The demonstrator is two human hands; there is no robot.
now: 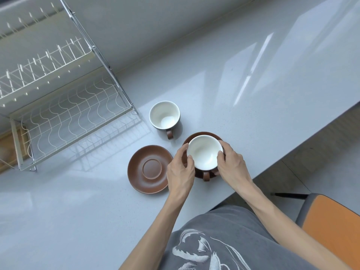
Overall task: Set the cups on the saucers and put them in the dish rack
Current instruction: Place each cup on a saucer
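Gripping upright cup (204,152) on saucer (196,137): left hand (180,172), right hand (232,166); handle toward person.

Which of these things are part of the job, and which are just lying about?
Part of the job:
held cup, on its saucer
left hand
right hand
free cup
empty saucer
dish rack

Just lying about:
chair
wooden board

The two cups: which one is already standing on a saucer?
The cup between the hands, on the right saucer. The other cup stands on the bare counter, near the dish rack.
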